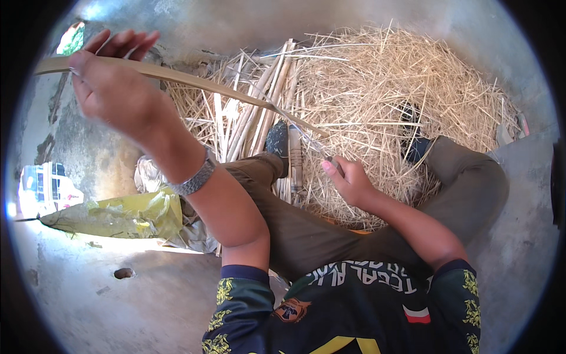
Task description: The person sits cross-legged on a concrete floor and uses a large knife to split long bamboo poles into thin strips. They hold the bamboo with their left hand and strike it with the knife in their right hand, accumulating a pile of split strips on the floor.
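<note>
My left hand (121,88) is raised at the upper left, a watch (198,172) on its wrist. A long flat bamboo strip (194,81) passes between its thumb and fingers and slants down to the right. In front of my lap, my right hand (354,184) grips the handle of a knife (315,144), thumb laid along it. The narrow blade points up and left and meets the strip's lower end. Exactly how the blade touches the strip cannot be made out.
A large heap of pale shavings (377,82) covers the floor between my legs and beyond. Several split bamboo lengths (259,109) lie by my left foot (277,140). A yellow-green sack (127,215) sits at the left, near a hole (124,273) in the concrete.
</note>
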A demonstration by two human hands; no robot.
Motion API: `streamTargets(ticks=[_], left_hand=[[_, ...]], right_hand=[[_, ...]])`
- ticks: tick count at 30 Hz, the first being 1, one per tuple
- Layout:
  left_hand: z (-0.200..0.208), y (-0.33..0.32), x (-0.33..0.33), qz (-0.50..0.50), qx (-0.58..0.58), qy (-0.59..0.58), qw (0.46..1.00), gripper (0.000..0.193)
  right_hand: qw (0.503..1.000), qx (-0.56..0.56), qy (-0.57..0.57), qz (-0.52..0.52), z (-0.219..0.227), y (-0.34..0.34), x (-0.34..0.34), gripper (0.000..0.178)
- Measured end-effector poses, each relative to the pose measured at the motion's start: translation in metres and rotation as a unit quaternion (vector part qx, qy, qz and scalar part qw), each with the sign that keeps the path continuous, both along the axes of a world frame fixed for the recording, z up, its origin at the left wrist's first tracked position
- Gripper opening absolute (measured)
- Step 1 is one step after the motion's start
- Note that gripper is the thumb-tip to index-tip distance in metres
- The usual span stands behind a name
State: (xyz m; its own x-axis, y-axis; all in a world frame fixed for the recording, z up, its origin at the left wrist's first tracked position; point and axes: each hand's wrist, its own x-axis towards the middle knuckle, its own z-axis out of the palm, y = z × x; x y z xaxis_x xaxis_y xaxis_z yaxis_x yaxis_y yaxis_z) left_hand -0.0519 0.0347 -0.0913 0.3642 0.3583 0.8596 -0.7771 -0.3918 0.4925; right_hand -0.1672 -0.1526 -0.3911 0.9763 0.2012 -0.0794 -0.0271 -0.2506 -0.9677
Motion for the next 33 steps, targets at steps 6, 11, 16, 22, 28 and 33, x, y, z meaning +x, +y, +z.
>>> streamTargets(ticks=[6, 11, 16, 22, 28, 33], left_hand=[[-0.022, -0.028, 0.004, -0.086, -0.099, 0.004, 0.991, 0.039], [0.022, -0.015, -0.054, -0.05, -0.176, -0.082, 0.98, 0.034], [0.032, 0.031, -0.091, -0.004, -0.132, -0.165, 0.977, 0.038], [0.036, 0.105, -0.169, -0.228, -0.139, -0.216, 0.939, 0.043], [0.033, 0.119, -0.21, -0.223, -0.148, -0.255, 0.929, 0.038], [0.03, 0.125, -0.214, -0.204, -0.152, -0.281, 0.925, 0.038]], right_hand=[[0.999, 0.036, 0.014, -0.018, 0.001, 0.004, -0.009, 0.058], [0.966, -0.073, 0.244, -0.036, -0.036, -0.017, 0.01, 0.067], [0.993, -0.078, 0.092, -0.001, 0.001, -0.008, 0.004, 0.06], [0.989, -0.048, -0.136, 0.027, 0.029, -0.023, 0.003, 0.049], [0.974, -0.208, -0.033, -0.085, 0.03, -0.05, 0.044, 0.053], [0.96, -0.175, -0.218, -0.004, 0.054, -0.047, 0.015, 0.051]])
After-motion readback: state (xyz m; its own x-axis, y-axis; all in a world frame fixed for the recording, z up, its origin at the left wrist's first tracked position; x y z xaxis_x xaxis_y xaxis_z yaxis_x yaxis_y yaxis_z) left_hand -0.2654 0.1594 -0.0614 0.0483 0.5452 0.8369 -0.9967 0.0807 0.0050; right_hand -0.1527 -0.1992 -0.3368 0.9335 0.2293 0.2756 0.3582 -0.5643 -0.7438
